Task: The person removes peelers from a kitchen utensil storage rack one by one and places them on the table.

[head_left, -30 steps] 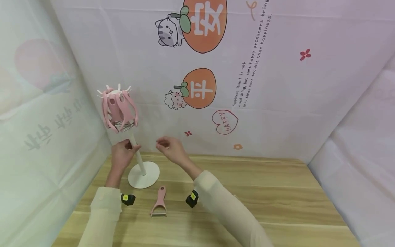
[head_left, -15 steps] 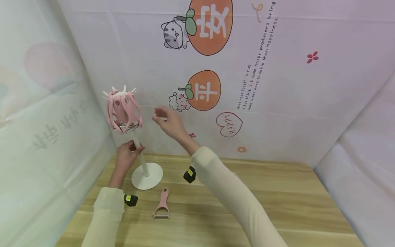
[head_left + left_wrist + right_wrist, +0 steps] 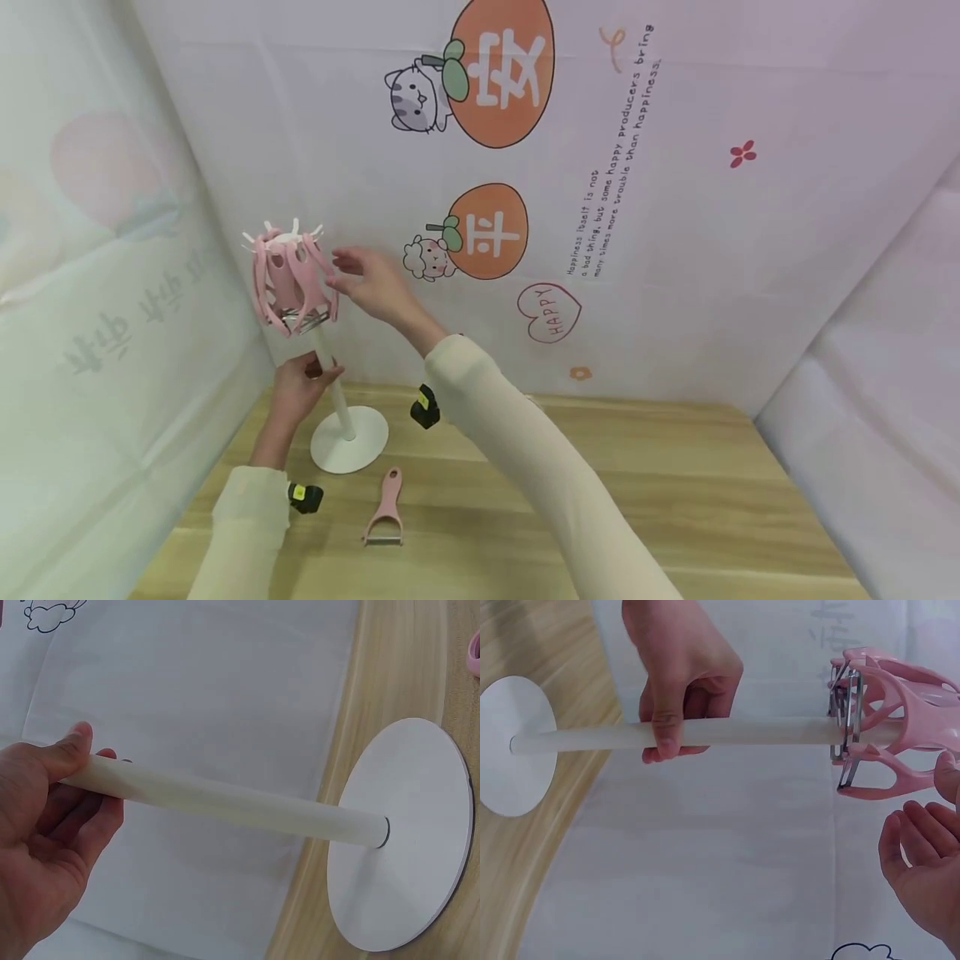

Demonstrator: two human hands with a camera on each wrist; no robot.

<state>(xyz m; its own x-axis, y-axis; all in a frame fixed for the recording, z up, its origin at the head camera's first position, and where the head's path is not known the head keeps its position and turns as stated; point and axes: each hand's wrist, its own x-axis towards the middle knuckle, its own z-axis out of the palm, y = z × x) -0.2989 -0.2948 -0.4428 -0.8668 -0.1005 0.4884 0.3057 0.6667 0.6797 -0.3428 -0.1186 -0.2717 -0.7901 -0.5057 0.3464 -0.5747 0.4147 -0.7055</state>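
Observation:
My left hand (image 3: 296,387) grips the pole of a white stand (image 3: 341,408), thumb and fingers around it, as the left wrist view also shows. From the white hooks at its top hang several pink peelers (image 3: 303,279), blades downward. My right hand (image 3: 375,287) is raised beside them on the right, fingers loosely bent. In the right wrist view its thumb is close to one peeler handle; whether it touches I cannot tell. Another pink peeler (image 3: 388,506) lies on the table in front of the round base (image 3: 420,900), its handle pointing away.
The wooden table (image 3: 600,467) ends at a white printed cloth (image 3: 660,275) behind it. Another cloth wall (image 3: 120,333) rises on the left, close to the stand. Black wrist cameras (image 3: 426,407) stick out from both sleeves.
My right hand has moved up and to the left, from beside the pole to the hanging peelers. My left hand keeps its hold on the pole. The view has shifted slightly.

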